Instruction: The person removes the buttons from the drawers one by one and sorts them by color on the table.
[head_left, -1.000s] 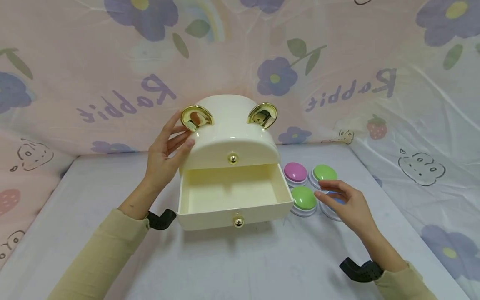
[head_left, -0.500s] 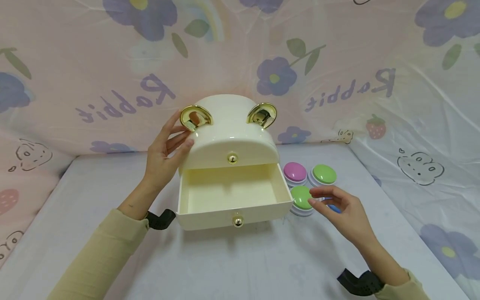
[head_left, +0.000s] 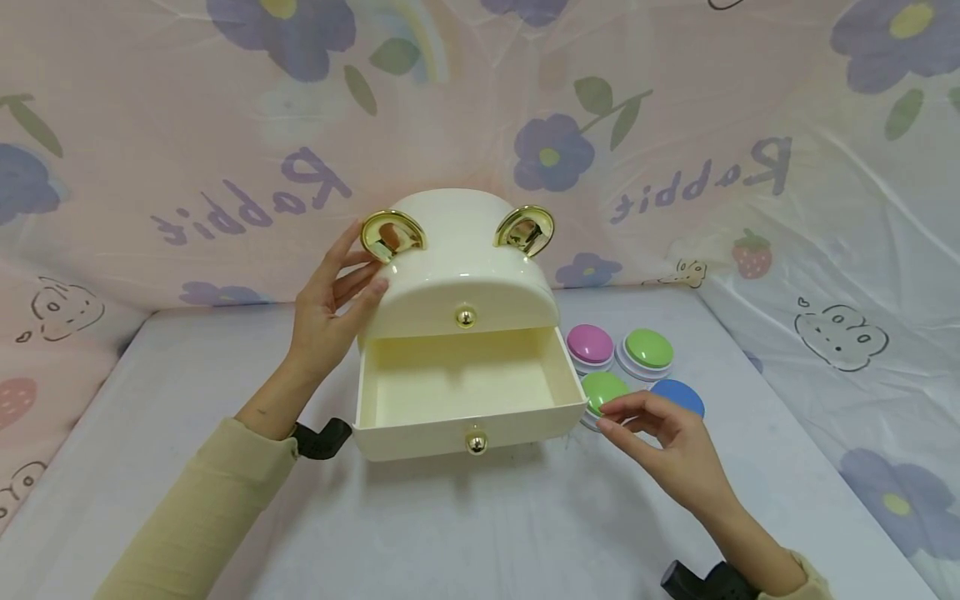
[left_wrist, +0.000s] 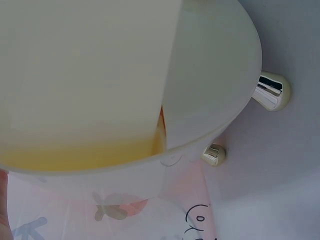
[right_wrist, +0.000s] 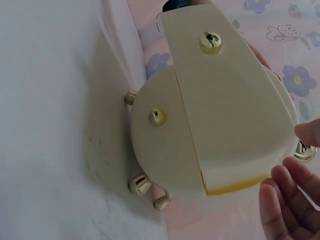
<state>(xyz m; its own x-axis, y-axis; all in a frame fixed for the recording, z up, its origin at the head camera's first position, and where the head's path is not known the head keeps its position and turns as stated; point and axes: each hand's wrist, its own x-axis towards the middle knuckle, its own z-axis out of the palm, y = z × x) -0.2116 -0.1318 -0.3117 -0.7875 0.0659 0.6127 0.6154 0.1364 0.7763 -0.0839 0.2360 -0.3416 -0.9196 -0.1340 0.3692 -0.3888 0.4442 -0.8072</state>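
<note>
Head view: drawer box (head_left: 468,292) stands between left hand (head_left: 326,312) and right hand (head_left: 678,454).

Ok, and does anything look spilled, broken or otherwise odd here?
Nothing looks spilled or broken. The one oddity is the backdrop: its Rabbit lettering reads backwards, as if mirrored. The drawer merely stands open.

Pink fabric backdrop (head_left: 465,125), purple flowers (head_left: 554,152), mirrored "Rabbit" lettering (head_left: 699,182), printed strawberry (head_left: 752,255), outlined animal faces (head_left: 842,337), white tabletop (head_left: 450,533) below
</note>
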